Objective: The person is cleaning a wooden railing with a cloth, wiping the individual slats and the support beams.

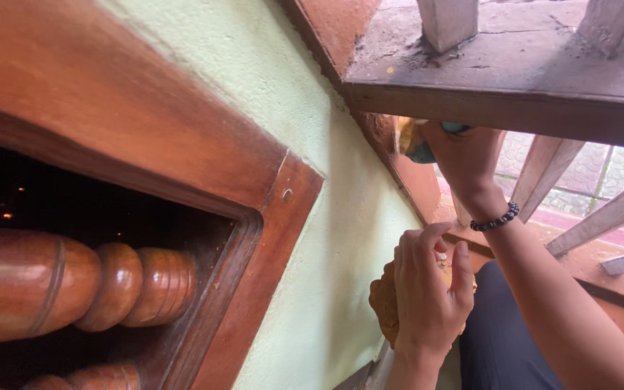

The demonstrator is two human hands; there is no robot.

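Low against the pale green plastered wall (pixel 341 217), from the nearest things to the farthest:

Left hand: the left hand (pixel 427 289) is closed around a crumpled yellow-brown cloth (pixel 384 303), fingers curled over it and thumb alongside; the cloth bulges out toward the wall, just beside the plaster.
Dark clothing: a fold of dark grey fabric (pixel 500 325) lies under the right forearm, beside the left wrist.
Right forearm: it runs up from the lower right corner, with a bracelet of dark round beads (pixel 496 218) at the wrist.
Right hand: the right hand (pixel 464 155) reaches up beneath the edge of the weathered wooden rail (pixel 500 79) and presses a yellow and teal sponge-like pad (pixel 413 141) against the reddish wood where rail meets wall; most of the pad is hidden by the fingers, which are wrapped over it.
Railing: pale slanted wooden balusters (pixel 543 180) stand under the rail, with patterned paving (pixel 601 173) beyond them.
Window frame: a polished reddish-brown wooden frame (pixel 254 217) fills the left side, with turned wooden bars (pixel 74 282) across its dark opening.
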